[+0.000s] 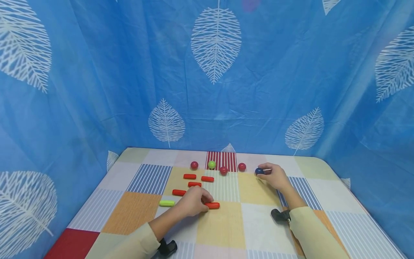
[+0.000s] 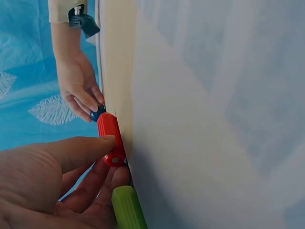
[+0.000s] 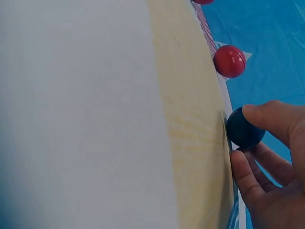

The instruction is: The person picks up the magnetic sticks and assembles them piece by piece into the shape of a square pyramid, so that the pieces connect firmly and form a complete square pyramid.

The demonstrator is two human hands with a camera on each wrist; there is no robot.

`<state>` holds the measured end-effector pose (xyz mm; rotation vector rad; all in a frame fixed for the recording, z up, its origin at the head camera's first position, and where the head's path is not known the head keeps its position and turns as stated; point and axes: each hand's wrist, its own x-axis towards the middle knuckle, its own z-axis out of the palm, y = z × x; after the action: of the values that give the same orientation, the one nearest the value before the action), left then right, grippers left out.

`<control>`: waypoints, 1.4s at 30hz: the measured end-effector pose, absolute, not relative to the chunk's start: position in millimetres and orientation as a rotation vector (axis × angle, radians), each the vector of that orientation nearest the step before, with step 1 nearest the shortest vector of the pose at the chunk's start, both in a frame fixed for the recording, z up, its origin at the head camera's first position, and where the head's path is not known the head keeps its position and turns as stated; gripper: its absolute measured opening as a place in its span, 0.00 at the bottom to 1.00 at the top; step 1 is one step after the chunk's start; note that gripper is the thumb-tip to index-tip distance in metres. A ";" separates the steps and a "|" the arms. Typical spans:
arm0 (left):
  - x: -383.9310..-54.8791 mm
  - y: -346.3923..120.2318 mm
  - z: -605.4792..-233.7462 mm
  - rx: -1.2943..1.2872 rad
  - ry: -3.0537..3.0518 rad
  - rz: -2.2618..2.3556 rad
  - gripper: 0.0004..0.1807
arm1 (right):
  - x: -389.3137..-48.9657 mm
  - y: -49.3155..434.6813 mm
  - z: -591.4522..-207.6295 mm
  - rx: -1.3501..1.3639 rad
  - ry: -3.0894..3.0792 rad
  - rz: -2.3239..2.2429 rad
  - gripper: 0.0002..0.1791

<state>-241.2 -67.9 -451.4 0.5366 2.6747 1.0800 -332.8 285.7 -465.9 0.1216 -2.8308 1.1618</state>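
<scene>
Near the front middle of the table, my left hand (image 1: 194, 202) pinches a red ridged stick (image 1: 212, 205) at one end, between thumb and fingers. The left wrist view shows the thumb on top of this red stick (image 2: 110, 139), with a light green stick (image 2: 128, 207) close below the fingers. Farther back on the right, my right hand (image 1: 275, 177) holds a dark blue ball (image 1: 259, 171) with thumb and fingertips. In the right wrist view the thumb lies on the upper side of the blue ball (image 3: 245, 128), low over the cloth, and a red ball (image 3: 229, 61) sits beyond it.
Along the back stand red balls (image 1: 242, 167) and one light green ball (image 1: 211, 164). Several red sticks (image 1: 189, 176) lie left of centre, with the light green stick (image 1: 166, 203) left of my left wrist. A patchwork cloth (image 1: 223, 230) covers the table; blue leaf-printed curtains (image 1: 258, 90) surround it.
</scene>
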 end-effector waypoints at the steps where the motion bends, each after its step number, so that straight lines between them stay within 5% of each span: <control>1: -241.5 -67.4 -451.2 0.538 2.675 1.076 0.12 | -333.2 286.0 -466.3 0.120 -2.832 1.160 0.21; 20: -244.4 -63.9 -451.0 0.579 2.647 0.990 0.11 | -329.6 292.2 -468.8 0.098 -2.810 1.180 0.22; 42: -249.1 -34.0 -447.0 0.717 2.567 1.142 0.12 | -282.2 282.4 -455.9 0.108 -2.875 1.499 0.23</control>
<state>-249.1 -34.0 -447.0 0.7167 2.5669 1.1425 -282.2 282.4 -455.9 0.1082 -2.8745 1.4993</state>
